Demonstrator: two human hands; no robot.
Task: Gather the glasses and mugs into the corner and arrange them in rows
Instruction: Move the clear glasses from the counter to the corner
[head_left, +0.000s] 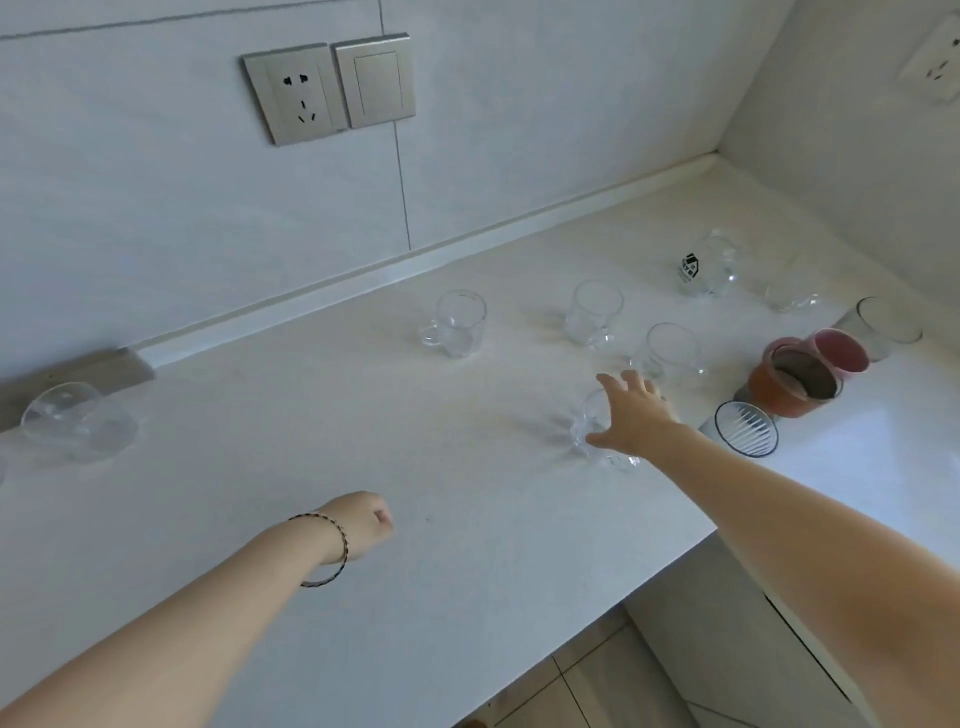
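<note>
Several clear glass mugs stand scattered on the white counter (311, 415): one (457, 322) near the back wall, one (595, 312) to its right, one (670, 351) further right. My right hand (634, 415) reaches with spread fingers over a clear glass (584, 434), thumb beside its near wall. Rightward stand a ribbed glass with a dark rim (745, 428), a terracotta mug (779, 400), a pink mug (841, 351) and a grey tumbler (883, 325). A glass with a black logo (691, 273) stands toward the corner. My left hand (363, 525), fingers curled, holds nothing.
Another clear glass mug (72, 421) sits at the far left near a grey block (93, 369). A socket and switch (332, 88) are on the back wall. The counter's front edge (623, 587) drops to cabinets and floor at the lower right.
</note>
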